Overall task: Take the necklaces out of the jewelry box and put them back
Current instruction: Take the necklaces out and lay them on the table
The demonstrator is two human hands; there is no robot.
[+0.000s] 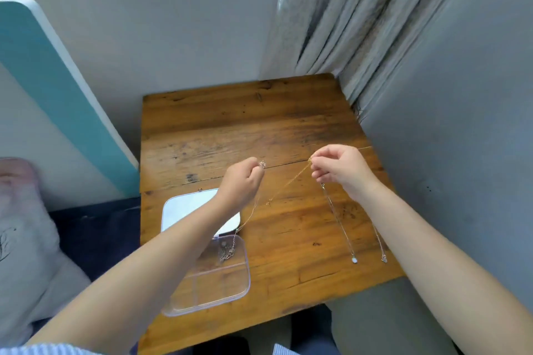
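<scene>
Necklaces are partly out of the box [230, 282]. A thin gold chain [288, 181] is stretched in the air between two hands. The left hand [242, 184] is lifted over the table [259, 124], with its fingers pinched shut on one end of the chain. The right hand [343, 170] is up too, a bit further right, and pinches the other end. The hands are apart, and both arms reach forward from the bottom of the view. The chain sags in the middle and a part of it hangs down toward the box.

Two silver necklaces [354, 239] lie flat on the table near the right arm, side by side. The clear box sits open at the near left edge of the table. A chunky chain [227, 253] lies in one of its back parts. The white lid [184, 207] lies open behind it.

The table is brown wood with dark marks. A gray curtain [360, 23] hangs behind it on the right. A pale wall [158, 23] is at the back. A blue and white board [43, 81] leans on the left, and a pillow [26, 233] lies below it.
</scene>
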